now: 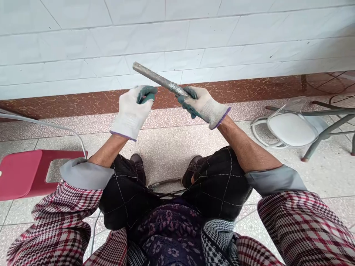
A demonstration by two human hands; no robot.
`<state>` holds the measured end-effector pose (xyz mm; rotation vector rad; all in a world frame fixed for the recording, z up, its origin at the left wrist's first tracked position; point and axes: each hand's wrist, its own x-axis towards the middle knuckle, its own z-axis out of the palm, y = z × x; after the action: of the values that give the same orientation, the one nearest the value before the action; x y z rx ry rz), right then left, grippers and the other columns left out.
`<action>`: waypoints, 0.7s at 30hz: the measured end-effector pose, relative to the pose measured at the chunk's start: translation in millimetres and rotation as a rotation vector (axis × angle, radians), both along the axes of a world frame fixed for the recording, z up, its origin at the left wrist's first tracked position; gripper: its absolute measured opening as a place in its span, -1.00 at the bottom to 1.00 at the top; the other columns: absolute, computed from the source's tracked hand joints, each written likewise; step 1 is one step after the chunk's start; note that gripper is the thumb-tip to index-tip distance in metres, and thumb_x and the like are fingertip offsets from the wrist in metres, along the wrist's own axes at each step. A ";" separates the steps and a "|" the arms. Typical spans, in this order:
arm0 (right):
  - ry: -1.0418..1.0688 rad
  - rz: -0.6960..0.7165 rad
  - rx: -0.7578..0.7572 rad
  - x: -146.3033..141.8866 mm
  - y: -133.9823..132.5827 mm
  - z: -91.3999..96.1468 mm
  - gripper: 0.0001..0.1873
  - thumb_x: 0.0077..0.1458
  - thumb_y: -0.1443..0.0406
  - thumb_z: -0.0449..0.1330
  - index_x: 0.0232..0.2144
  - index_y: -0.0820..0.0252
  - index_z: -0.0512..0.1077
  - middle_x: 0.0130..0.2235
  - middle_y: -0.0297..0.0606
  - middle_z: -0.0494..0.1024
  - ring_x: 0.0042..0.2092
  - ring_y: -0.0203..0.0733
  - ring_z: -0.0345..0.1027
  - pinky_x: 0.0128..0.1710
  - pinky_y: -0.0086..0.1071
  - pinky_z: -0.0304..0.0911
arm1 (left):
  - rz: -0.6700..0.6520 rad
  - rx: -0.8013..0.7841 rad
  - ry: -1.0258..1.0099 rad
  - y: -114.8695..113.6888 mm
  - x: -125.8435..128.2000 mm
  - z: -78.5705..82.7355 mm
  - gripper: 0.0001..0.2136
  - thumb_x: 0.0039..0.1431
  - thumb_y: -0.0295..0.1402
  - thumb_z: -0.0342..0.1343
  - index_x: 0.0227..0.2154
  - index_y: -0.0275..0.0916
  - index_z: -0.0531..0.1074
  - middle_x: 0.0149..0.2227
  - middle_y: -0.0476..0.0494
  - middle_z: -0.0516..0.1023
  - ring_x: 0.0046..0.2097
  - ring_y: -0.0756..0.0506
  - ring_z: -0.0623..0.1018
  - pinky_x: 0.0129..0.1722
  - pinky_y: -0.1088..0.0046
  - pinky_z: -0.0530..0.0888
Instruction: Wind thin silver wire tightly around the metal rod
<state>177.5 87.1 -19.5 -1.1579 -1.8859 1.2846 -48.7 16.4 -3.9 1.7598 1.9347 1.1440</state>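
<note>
My right hand (203, 106), in a white glove with green palm coating, is wrapped round a grey metal rod (155, 77) that has a threaded stretch near my fingers. The rod sticks up and to the left in front of the tiled wall. My left hand (135, 110), in a matching glove, is curled beside the rod's lower part, fingers closed; whether it holds anything is hidden. Both hands are raised above my knees, in black quilted trousers.
A red plastic stool (23, 173) stands at the left with a white cable (55, 127) over it. An overturned white chair with grey metal legs (294, 127) lies at the right. More rods (163, 183) lie on the speckled floor between my shoes.
</note>
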 end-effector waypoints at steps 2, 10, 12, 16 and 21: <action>0.090 0.031 -0.073 -0.4 -2.7 4.5 -0.91 0.34 0.32 0.27 -0.22 0.11 0.40 -0.44 -0.39 0.36 -0.53 -0.30 0.15 -0.67 -0.43 0.16 | 0.016 -0.116 -0.255 5.1 6.7 -2.8 -0.68 0.30 -0.52 0.19 0.06 -0.24 0.67 -0.03 -0.20 0.76 -0.24 -0.09 0.70 -0.32 0.44 0.59; 0.069 0.093 -0.007 -4.2 -10.7 1.6 -0.88 0.40 0.23 0.23 -0.21 0.12 0.42 -0.39 -0.31 0.45 -0.47 -0.24 0.25 -0.59 -0.39 0.23 | -0.353 -0.481 -0.814 13.7 27.8 -4.5 -0.71 0.42 -0.45 0.19 0.15 -0.24 0.53 0.05 -0.27 0.74 -0.43 -0.02 0.66 -0.60 0.51 0.39; -0.112 0.029 0.161 -3.6 -10.7 -0.4 -0.88 0.42 0.23 0.23 -0.09 0.16 0.47 -0.29 -0.22 0.54 -0.35 -0.14 0.38 -0.43 -0.32 0.34 | -0.314 -0.568 -0.828 10.7 33.0 -8.9 -0.82 0.49 -0.41 0.11 0.03 -0.27 0.54 -0.24 -0.19 0.71 -0.50 -0.03 0.59 -0.62 0.49 0.33; -0.654 -0.015 0.401 -9.6 -6.4 -0.9 -0.69 0.50 0.28 0.17 0.19 0.25 0.49 -0.06 -0.02 0.67 -0.09 0.09 0.56 -0.12 -0.16 0.39 | -0.142 -0.503 -0.542 2.8 40.4 -14.5 -0.85 0.43 -0.49 0.10 -0.26 -0.24 0.54 -0.57 0.07 0.34 -0.60 0.03 0.29 -0.57 0.44 0.20; -1.072 0.130 0.450 -14.9 2.8 -9.2 -0.58 0.58 0.28 0.06 0.32 0.33 0.48 0.13 0.21 0.65 0.00 0.21 0.60 -0.12 -0.09 0.38 | -0.208 -0.514 0.036 5.7 26.9 -14.2 -0.83 0.31 -0.48 0.18 -0.42 -0.24 0.56 -0.54 0.01 0.37 -0.47 -0.01 0.29 -0.41 0.36 0.23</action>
<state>162.6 89.8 -28.8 -1.6287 -2.8096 0.1606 -21.8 22.1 -18.1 1.6463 1.8007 0.4880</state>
